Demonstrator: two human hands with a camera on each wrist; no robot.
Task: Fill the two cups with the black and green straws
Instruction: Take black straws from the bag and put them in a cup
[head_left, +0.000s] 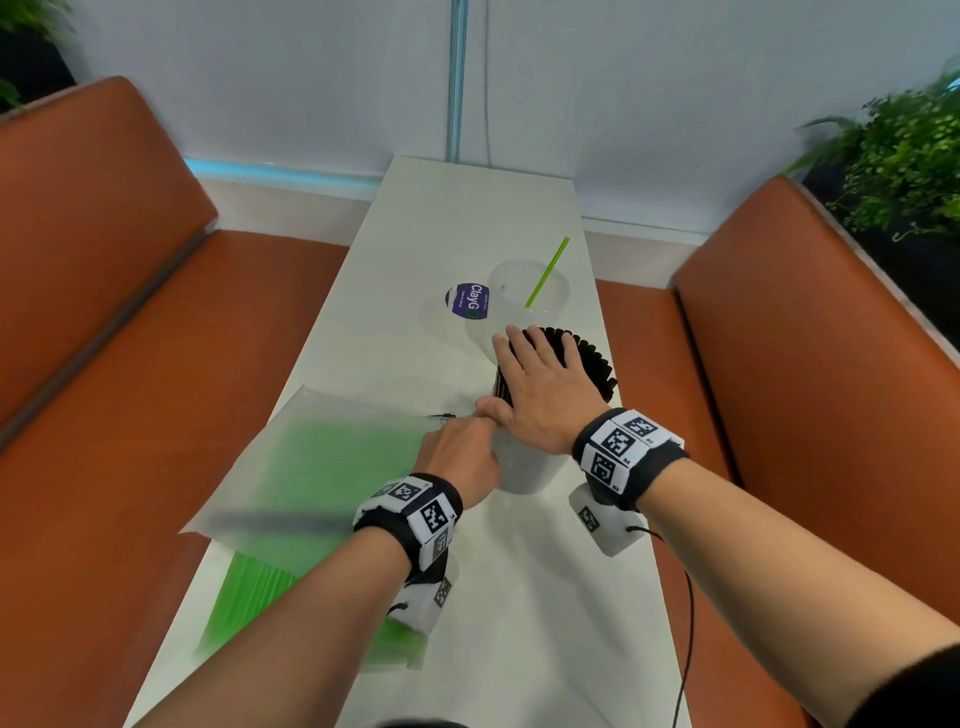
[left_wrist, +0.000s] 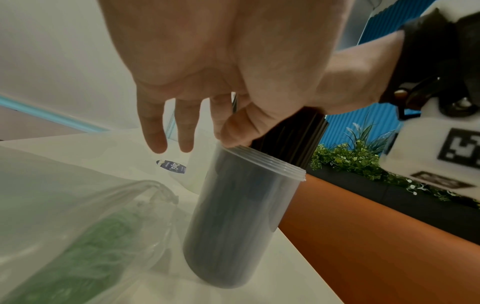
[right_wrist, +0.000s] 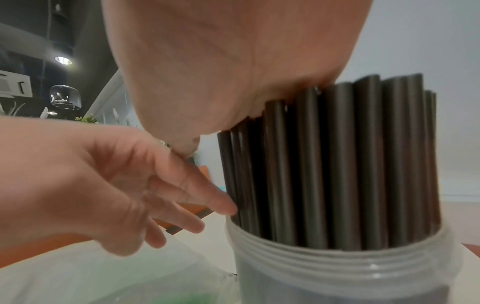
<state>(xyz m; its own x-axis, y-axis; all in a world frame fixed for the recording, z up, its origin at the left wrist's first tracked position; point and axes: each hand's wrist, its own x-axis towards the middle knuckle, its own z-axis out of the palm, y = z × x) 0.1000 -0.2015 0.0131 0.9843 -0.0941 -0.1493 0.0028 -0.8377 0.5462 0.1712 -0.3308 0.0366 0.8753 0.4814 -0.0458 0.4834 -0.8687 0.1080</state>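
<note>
The right hand (head_left: 545, 387) lies flat, fingers straight, palm pressing on the tops of the black straws (right_wrist: 337, 160); it grips nothing. The left hand (head_left: 460, 452), just beside the near cup (left_wrist: 241, 226), is relaxed and released, its fingertips (right_wrist: 228, 209) touching the straw bundle at the rim. The near cup stands upright on the white table (head_left: 545, 597), packed with black straws that rise well above its threaded rim.

To do this step well, the palm should press straight down and evenly, so that the straws seat level and the cup does not tip; the left fingers can steady the rim and tuck in any straw leaning outward.

Beyond the near cup stands the far cup (head_left: 530, 306), clear, holding a single green straw (head_left: 546, 273); it is judged largely unfilled. To the left of the near cup lies a translucent bag (head_left: 322, 467) of green straws (head_left: 249, 592), the supply for that second cup. A round blue sticker (head_left: 466, 300) lies beyond the near cup, beside the far cup.

The table is narrow and set between two orange benches (head_left: 104, 322); a pale wall (head_left: 675, 104) closes the far end, and green foliage (head_left: 898, 166) rises behind the right bench.
</note>
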